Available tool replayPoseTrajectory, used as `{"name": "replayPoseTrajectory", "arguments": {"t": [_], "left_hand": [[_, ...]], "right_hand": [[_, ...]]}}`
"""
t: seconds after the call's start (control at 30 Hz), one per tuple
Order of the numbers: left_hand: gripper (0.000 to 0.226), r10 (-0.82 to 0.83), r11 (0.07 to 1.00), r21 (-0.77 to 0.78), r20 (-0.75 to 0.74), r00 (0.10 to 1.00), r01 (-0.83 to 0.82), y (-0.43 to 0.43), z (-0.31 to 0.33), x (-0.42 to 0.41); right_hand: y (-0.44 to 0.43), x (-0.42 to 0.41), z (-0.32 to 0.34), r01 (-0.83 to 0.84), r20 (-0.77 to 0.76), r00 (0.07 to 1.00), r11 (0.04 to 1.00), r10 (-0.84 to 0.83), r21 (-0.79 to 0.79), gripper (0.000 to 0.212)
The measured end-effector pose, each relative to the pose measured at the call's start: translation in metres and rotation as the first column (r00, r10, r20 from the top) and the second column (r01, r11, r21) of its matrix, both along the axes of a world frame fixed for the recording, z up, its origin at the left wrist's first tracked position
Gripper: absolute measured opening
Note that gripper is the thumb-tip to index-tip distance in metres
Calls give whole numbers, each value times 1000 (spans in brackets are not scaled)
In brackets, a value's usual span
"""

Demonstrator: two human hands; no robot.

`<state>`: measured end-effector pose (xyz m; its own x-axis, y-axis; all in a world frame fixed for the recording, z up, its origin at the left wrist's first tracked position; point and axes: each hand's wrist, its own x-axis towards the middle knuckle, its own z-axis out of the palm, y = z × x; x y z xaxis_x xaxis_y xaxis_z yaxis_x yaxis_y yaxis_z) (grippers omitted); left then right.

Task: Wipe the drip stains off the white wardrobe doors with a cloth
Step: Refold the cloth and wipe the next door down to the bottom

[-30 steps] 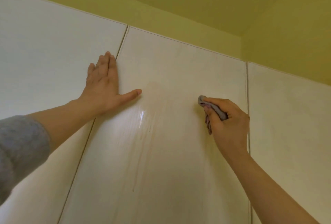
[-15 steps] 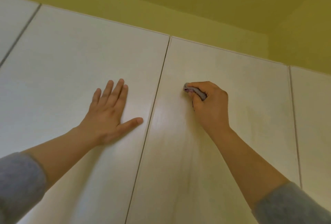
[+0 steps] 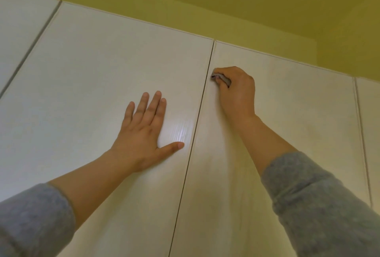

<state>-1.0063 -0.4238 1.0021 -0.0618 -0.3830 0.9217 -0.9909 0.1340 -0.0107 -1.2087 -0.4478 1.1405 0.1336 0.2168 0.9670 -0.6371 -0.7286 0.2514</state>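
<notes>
A small grey cloth point(image 3: 223, 79) is bunched in my right hand point(image 3: 236, 92), which grips it and presses it against the upper left corner of a white wardrobe door point(image 3: 287, 123), right beside the door gap. Most of the cloth is hidden inside the fist. My left hand point(image 3: 144, 131) lies flat with fingers spread on the neighbouring white door point(image 3: 92, 71), thumb pointing toward the gap. Faint vertical streaks show on the door below my right hand.
A dark vertical gap point(image 3: 193, 139) separates the two doors. More white doors stand at the far left point(image 3: 18, 30) and far right point(image 3: 370, 123). A yellow-green wall point(image 3: 205, 10) runs above the door tops.
My right hand has slid the cloth leftward and upward across the door to its left edge. The view has swung left, and my left hand stays flat on the neighbouring door.
</notes>
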Motion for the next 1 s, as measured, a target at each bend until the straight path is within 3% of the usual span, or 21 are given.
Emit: {"name": "replayPoseTrajectory", "arguments": {"t": [0.23,0.33,0.5,0.57,0.73,0.87,1.0], "left_hand": [[106,-3,999,-38,3,1000,3,-4,-1,1],[107,7,999,-34,1,1000,-7,-3,-2,1],[109,10,999,-31,-2,1000,-10,-1,-2,0],[110,17,1000,-23,-2,1000,-17,-1,-2,-1],[110,16,1000,3,-11,1000,-16,2,0,-1],[111,-74,997,-9,-19,997,74,8,-9,-16],[131,-16,994,106,15,1000,14,7,-21,-36]], "right_hand": [[5,-20,-103,51,-259,965,999,-52,-11,18],[17,-30,-116,64,-336,939,998,-68,-24,28],[23,-50,-43,52,-17,998,998,-53,-39,31],[18,-55,-12,89,27,996,996,-89,-22,26],[0,-47,-27,30,49,998,999,-31,15,22],[0,-50,-99,29,-107,994,1000,-30,-11,22],[12,-70,-119,83,-158,984,997,-82,2,26]]}}
